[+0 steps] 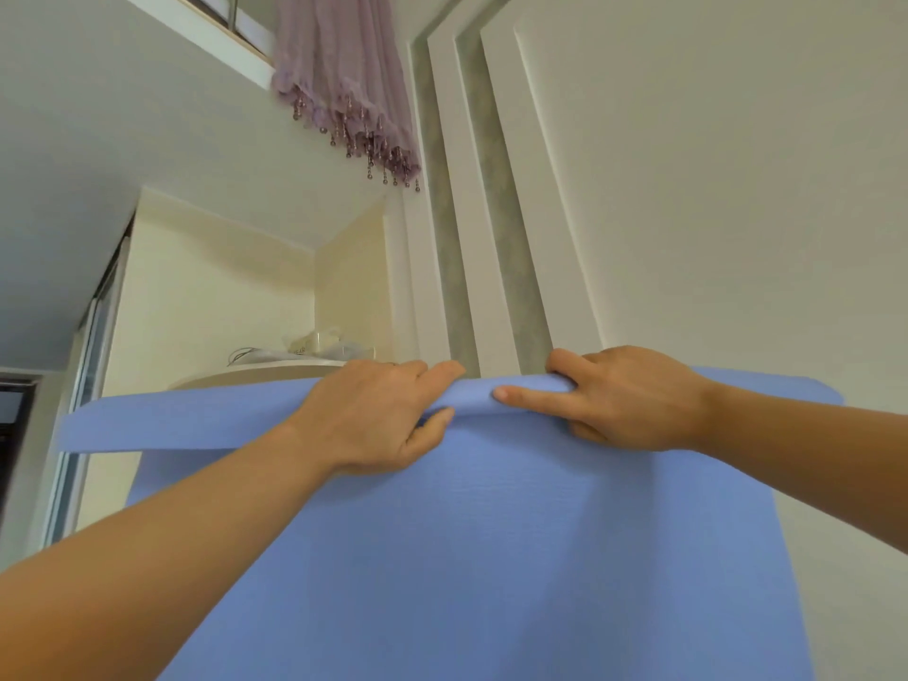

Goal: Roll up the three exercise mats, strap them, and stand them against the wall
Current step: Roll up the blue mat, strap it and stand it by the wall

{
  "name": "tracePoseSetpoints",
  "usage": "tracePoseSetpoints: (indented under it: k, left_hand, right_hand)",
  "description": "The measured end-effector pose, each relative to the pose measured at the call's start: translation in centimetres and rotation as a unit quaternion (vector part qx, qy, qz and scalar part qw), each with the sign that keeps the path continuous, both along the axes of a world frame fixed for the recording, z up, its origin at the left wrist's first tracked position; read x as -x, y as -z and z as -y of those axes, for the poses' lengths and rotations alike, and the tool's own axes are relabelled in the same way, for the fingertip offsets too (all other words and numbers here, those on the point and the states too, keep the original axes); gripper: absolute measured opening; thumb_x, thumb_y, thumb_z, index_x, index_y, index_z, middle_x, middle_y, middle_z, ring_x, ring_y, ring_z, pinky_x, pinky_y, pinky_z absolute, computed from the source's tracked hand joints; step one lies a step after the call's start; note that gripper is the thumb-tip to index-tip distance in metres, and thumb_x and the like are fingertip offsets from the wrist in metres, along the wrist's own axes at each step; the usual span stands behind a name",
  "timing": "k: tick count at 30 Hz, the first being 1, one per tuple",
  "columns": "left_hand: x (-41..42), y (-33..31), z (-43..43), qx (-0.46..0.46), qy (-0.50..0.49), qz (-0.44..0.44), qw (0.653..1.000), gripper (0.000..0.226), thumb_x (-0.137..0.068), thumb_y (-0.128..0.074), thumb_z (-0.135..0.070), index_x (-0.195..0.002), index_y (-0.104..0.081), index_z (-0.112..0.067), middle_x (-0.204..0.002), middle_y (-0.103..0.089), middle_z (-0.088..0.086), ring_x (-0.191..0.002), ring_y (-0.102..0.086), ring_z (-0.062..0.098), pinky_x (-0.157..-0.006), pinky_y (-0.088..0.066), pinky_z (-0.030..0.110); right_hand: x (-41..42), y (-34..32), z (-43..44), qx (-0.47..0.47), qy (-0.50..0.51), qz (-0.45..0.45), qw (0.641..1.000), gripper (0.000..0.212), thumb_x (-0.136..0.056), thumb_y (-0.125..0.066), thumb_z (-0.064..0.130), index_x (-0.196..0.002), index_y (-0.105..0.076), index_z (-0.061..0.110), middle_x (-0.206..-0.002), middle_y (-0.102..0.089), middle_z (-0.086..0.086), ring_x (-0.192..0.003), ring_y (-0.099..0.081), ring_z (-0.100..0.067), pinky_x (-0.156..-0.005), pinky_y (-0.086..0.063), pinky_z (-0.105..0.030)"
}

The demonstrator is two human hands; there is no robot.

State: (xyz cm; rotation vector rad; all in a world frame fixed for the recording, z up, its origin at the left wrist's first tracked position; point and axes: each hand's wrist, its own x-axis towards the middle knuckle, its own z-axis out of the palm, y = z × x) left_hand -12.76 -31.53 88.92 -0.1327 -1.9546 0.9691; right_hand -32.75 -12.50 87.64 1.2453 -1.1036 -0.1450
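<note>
Both hands grip the folded far edge of the blue exercise mat [491, 533]. The left hand [373, 415] curls its fingers over the fold, thumb beneath. The right hand [624, 400] pinches the fold just beside it.

You face a pale cream wall [712, 189] in soft, even daylight. To its left, white raised moulding strips [471, 238] run alongside grey-green textured bands [439, 228]. Above them, a mauve gathered curtain with a beaded fringe [344, 81] hangs beside a white-framed window [211, 36]. Lower left, a cream recessed alcove [211, 287] sits behind a rounded off-white shelf [265, 373] carrying pale clutter [314, 346] too indistinct to name. At the far left stands a metal-framed glass sliding door [93, 376].
</note>
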Motion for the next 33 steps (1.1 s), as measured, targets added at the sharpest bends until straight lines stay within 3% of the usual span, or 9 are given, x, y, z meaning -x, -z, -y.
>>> tracePoseSetpoints:
  k: [2,6,11,15,17,22,27,30,33]
  left_hand:
    - [-0.2,0.1,-0.2,-0.038,-0.013,0.024,0.999,0.071,-0.077,-0.004,-0.048,-0.130,-0.046,-0.027,-0.106,-0.067,-0.002,-0.085,-0.064,0.028,-0.065,-0.048,0.036]
    - [-1.2,-0.5,-0.9,-0.074,-0.065,0.082,0.992,0.079,-0.075,0.007,-0.053,-0.146,-0.023,-0.037,-0.134,-0.051,-0.011,-0.110,-0.055,0.018,-0.085,-0.044,0.032]
    - [-1.2,-0.7,-1.9,-0.076,-0.114,0.109,0.985,0.052,-0.103,-0.022,-0.041,-0.151,-0.001,-0.039,-0.130,-0.039,-0.011,-0.111,-0.044,0.015,-0.082,-0.028,0.021]
    - [-1.4,-0.9,-2.5,-0.104,-0.107,0.066,0.987,0.051,-0.104,-0.030,-0.030,-0.151,-0.012,-0.031,-0.143,-0.035,-0.011,-0.125,-0.038,0.015,-0.091,-0.023,0.020]
    - [-1.5,-1.1,-2.7,-0.107,-0.090,0.046,0.989,0.042,-0.102,-0.035,-0.026,-0.143,-0.032,-0.029,-0.133,-0.044,-0.009,-0.119,-0.044,0.015,-0.087,-0.025,0.021]
    - [-2.3,-1.6,-3.6,-0.091,-0.089,0.009,0.992,0.029,-0.096,-0.045,-0.020,-0.125,-0.046,-0.023,-0.118,-0.054,-0.007,-0.101,-0.051,0.017,-0.081,-0.041,0.032]
    - [-1.3,-2.4,-5.3,-0.064,-0.170,0.002,0.983,0.020,-0.088,-0.045,-0.005,-0.103,-0.037,-0.016,-0.100,-0.038,-0.001,-0.074,-0.045,0.021,-0.055,-0.035,0.031]
    - [-0.2,-2.7,-5.5,-0.066,-0.218,-0.008,0.974,0.028,-0.084,-0.045,0.002,-0.090,-0.024,-0.015,-0.087,-0.029,0.002,-0.054,-0.032,0.019,-0.047,-0.025,0.030]
    - [0.3,-2.3,-5.1,-0.042,-0.226,0.014,0.973,0.032,-0.087,-0.042,0.001,-0.092,-0.016,-0.016,-0.073,-0.029,0.001,-0.058,-0.039,0.025,-0.055,-0.031,0.034]
  right_hand:
    - [0.1,0.1,0.1,-0.002,-0.001,-0.020,1.000,0.074,-0.076,-0.043,0.010,-0.146,-0.021,0.027,-0.074,-0.048,-0.008,-0.038,-0.031,-0.021,-0.031,-0.028,-0.026]
    - [0.7,0.0,0.1,0.032,-0.018,-0.055,0.998,0.067,-0.078,-0.025,0.003,-0.145,-0.018,0.007,-0.082,-0.060,-0.010,-0.044,-0.048,-0.026,-0.034,-0.042,-0.033]
    - [0.6,0.1,-0.3,0.074,-0.041,-0.061,0.995,0.061,-0.074,-0.029,0.000,-0.133,-0.039,0.015,-0.083,-0.062,-0.009,-0.046,-0.048,-0.027,-0.037,-0.042,-0.031]
    - [-0.3,0.3,-0.1,0.091,-0.019,-0.044,0.995,0.058,-0.080,-0.055,0.012,-0.135,-0.037,0.018,-0.080,-0.058,-0.009,-0.046,-0.046,-0.026,-0.039,-0.041,-0.031]
    - [-0.6,0.2,-0.1,0.095,-0.016,-0.028,0.995,0.047,-0.093,-0.039,0.036,-0.136,-0.036,0.018,-0.083,-0.059,-0.009,-0.049,-0.047,-0.026,-0.043,-0.043,-0.033]
    - [-0.5,-0.2,0.3,0.111,-0.027,-0.031,0.993,0.051,-0.081,-0.041,0.005,-0.133,-0.042,0.005,-0.084,-0.059,-0.011,-0.053,-0.049,-0.027,-0.042,-0.042,-0.033]
    - [-3.6,-0.7,1.0,0.127,0.071,0.144,0.979,0.042,-0.077,-0.053,-0.005,-0.115,-0.047,0.011,-0.101,-0.049,-0.007,-0.068,-0.056,-0.031,-0.046,-0.025,-0.031]
    - [-3.8,-1.0,1.7,0.103,0.112,0.138,0.979,0.039,-0.087,-0.044,0.001,-0.124,-0.041,0.013,-0.101,-0.051,-0.006,-0.076,-0.057,-0.030,-0.055,-0.033,-0.035]
    - [-2.5,-1.1,1.2,0.082,0.064,0.104,0.989,0.050,-0.081,-0.049,0.003,-0.131,-0.050,0.008,-0.080,-0.056,-0.010,-0.055,-0.057,-0.033,-0.042,-0.038,-0.033]
